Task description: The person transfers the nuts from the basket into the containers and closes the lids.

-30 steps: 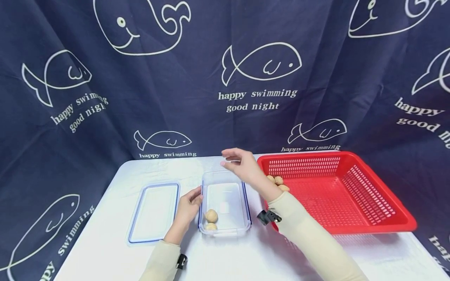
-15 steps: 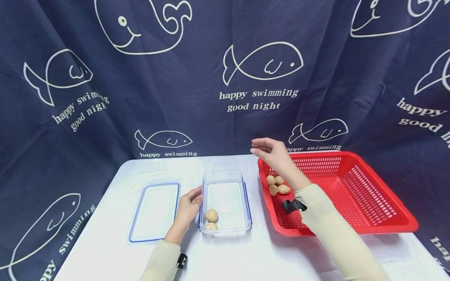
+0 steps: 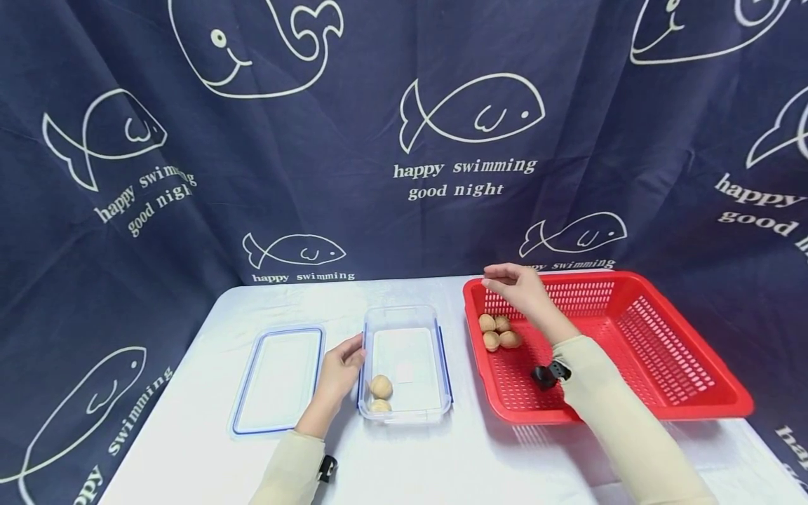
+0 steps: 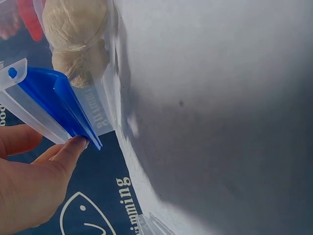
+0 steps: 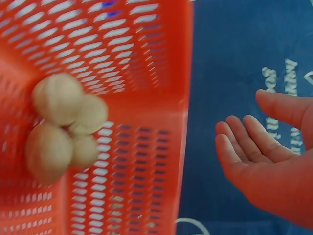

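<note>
My left hand (image 3: 337, 372) is at the left side of a clear plastic food container (image 3: 404, 337), fingertips touching its blue side flap (image 4: 61, 103). Two walnuts (image 3: 381, 387) lie in the container's near left corner. My right hand (image 3: 520, 291) hovers over the back left of a red plastic basket (image 3: 631, 407), holding nothing; in the right wrist view its fingers are loosely bent and spread from the thumb. Several walnuts (image 5: 56, 100) cluster at the basket's left side, below that hand.
A clear lid (image 3: 278, 382) with a blue seal lies flat on the white table (image 3: 189, 435), left of the container. Behind the table hangs a dark blue curtain (image 3: 366, 175) with fish drawings. The basket's raised, slotted walls surround the walnuts there.
My right hand has moved from above the container rightward to over the basket, rising and then dropping a little. The left hand and the walnuts in the container stay put.
</note>
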Motion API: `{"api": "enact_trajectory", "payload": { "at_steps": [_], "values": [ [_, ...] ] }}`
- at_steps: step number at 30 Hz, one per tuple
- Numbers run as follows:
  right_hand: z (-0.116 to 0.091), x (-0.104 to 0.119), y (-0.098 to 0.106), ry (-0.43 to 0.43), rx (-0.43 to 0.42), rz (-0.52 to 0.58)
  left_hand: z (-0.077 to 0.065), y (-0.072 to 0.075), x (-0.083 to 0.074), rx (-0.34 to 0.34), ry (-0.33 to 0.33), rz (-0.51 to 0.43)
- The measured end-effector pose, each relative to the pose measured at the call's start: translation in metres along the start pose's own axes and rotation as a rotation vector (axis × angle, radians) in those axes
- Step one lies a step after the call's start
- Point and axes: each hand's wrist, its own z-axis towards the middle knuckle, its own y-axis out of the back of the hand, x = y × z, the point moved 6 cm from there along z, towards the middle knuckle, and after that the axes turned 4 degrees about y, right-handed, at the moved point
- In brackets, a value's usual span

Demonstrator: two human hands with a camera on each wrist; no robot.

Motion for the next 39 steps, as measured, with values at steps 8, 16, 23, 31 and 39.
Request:
{"api": "enact_trajectory", "payload": {
  "at_steps": [8,16,23,31,39],
  "values": [
    [0.0,-0.024,0.006,-0.049,0.012,-0.08,0.0,0.0,0.0,0.007,-0.005,0.005],
    [-0.001,-0.046,0.006,-0.037,0.122,-0.164,-0.003,0.0,-0.004,0.012,-0.01,-0.003],
    [-0.005,-0.06,0.003,-0.078,0.27,-0.167,-0.003,0.0,-0.004,0.013,-0.007,0.004],
    [-0.007,-0.078,-0.002,-0.121,0.338,-0.194,-0.003,0.001,-0.002,0.01,-0.005,-0.001],
    [-0.008,-0.089,-0.004,-0.169,0.377,-0.193,-0.001,0.001,0.0,0.005,0.002,0.002]
  ]
}}
